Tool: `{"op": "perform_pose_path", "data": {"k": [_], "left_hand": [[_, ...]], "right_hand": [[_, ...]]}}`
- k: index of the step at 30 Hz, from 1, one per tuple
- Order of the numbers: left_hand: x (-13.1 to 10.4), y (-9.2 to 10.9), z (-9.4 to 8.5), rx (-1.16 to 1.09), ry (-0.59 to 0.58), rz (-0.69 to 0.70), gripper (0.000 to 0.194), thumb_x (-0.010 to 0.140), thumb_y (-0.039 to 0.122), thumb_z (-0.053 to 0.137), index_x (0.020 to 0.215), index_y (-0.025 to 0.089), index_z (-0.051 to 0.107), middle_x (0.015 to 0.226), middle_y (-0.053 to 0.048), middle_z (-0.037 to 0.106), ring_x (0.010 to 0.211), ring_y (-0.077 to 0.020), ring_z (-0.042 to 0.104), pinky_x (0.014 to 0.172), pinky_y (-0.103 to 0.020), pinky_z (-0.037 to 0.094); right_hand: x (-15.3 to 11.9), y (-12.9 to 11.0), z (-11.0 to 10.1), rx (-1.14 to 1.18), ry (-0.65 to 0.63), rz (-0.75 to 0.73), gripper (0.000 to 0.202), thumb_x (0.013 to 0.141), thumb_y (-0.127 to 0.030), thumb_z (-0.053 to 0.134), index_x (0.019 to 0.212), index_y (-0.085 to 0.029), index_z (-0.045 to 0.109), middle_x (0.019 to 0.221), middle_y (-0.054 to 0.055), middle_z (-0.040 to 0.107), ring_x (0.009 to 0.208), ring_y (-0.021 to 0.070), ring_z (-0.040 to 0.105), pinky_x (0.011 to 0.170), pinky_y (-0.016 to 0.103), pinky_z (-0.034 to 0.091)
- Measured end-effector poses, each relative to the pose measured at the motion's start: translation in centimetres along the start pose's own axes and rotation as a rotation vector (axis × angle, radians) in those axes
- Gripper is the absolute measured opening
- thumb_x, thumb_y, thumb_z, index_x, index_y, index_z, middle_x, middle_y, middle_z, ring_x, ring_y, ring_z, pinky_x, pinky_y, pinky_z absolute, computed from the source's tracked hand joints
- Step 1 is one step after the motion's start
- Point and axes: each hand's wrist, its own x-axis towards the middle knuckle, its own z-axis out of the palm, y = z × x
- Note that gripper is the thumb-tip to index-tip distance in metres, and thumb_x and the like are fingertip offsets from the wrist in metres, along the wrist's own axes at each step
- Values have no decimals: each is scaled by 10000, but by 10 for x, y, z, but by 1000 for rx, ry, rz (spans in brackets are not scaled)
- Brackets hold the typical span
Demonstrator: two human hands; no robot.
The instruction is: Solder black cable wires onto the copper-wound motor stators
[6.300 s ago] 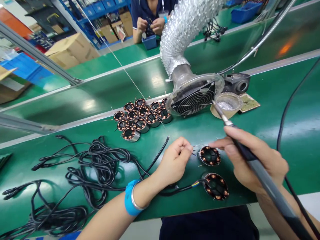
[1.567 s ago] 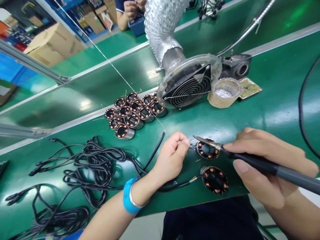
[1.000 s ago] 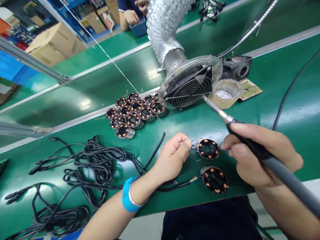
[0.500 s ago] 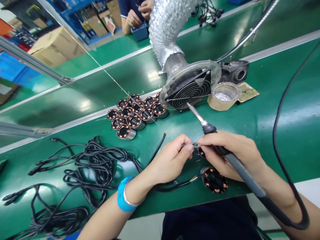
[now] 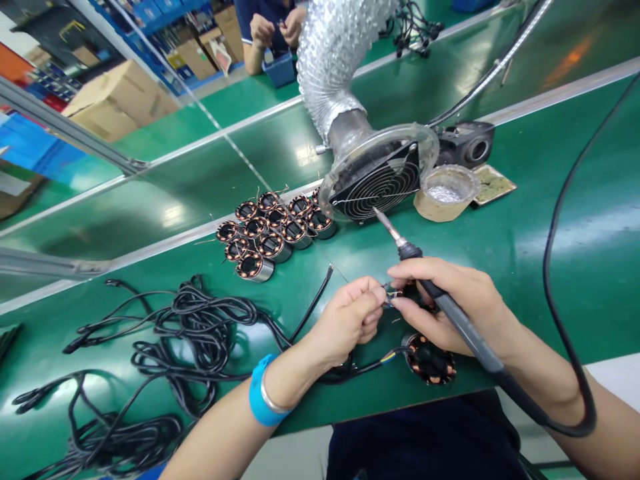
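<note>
My left hand (image 5: 345, 323) is closed, pinching thin wires (image 5: 393, 294) between thumb and forefinger. My right hand (image 5: 465, 303) is wrapped round a soldering iron (image 5: 463, 325), whose tip points up and away to the left, near the fan grille. The thumb and forefinger of that hand reach to the same wires, slightly apart. Partly hidden behind them is a copper-wound motor stator (image 5: 414, 291). Another stator (image 5: 431, 360) lies below my right hand near the table edge, joined to a black cable (image 5: 367, 369) with coloured leads.
Several stators (image 5: 273, 245) stand grouped at the back. Tangled black cables (image 5: 200, 327) cover the left side. A fume fan (image 5: 380, 183) on a foil duct (image 5: 340, 60) hangs ahead, beside a tub (image 5: 447, 193) and a small tray (image 5: 493, 185). Across the bench are a co-worker's hands (image 5: 277, 30).
My right thumb and forefinger have spread apart, showing more of the stator behind. The soldering iron has shifted slightly left. My left hand still pinches the wires, its other fingers curled lower.
</note>
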Motion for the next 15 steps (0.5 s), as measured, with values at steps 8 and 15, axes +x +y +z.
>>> {"op": "perform_pose_path", "data": {"k": [8,15], "left_hand": [[-1,-6,12,-1,171,82,394,780,457,724,727,197,433,464,138,341,349,-3,189,347,-125,156],[-2,-8,17,30,262,87,338,775,429,689,717,196,452,446,144,312,361,-8,199,354,-130,166]], "right_hand": [[-5,5,2,-65,89,1,286,855,-43,637,1087,-210,622,974,17,743,801,117,714,796,206,600],[-11,-3,-7,-3,143,83,364,899,-67,614,1213,-250,643,970,-1,746,801,142,718,741,259,612]]}}
